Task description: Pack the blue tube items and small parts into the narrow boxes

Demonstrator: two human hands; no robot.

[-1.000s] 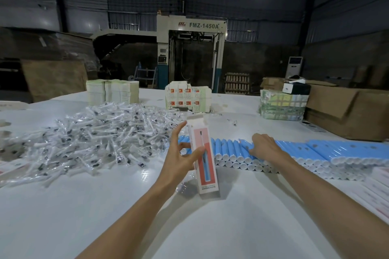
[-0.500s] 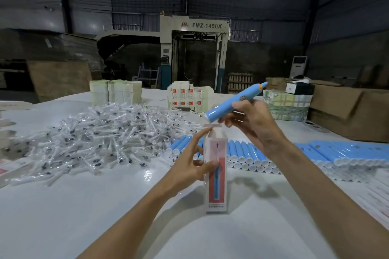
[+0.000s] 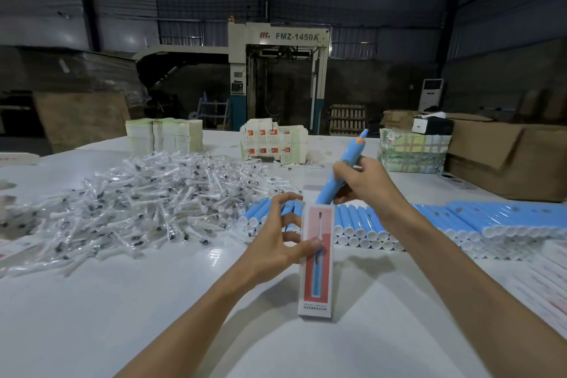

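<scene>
A: What is taking up the most room?

B: A white table is filling the lower view. On its left a wide heap of small parts, each sealed in a clear bag, is lying loose. On the right, rows of blue tubes are lying side by side with their white ends facing the person.

A: Anything sitting behind those?

B: Stacks of flat cartons are standing at the far edge, and brown cardboard boxes are sitting at the far right.

A: And the narrow box?

B: The narrow box is standing nearly upright in the middle, just in front of the rows. Its lower end seems to be resting on the table and its top flap is standing open.

A: Where is the tube being packed?

B: One blue tube is slanting up and to the right, with its lower end meeting the box's open top. I cannot tell how far in it is reaching.

A: The hands?

B: The left hand is gripping the box, thumb pressing on the red front and fingers curling round the far side. The right hand is wrapping its fingers round the tube's middle.
</scene>
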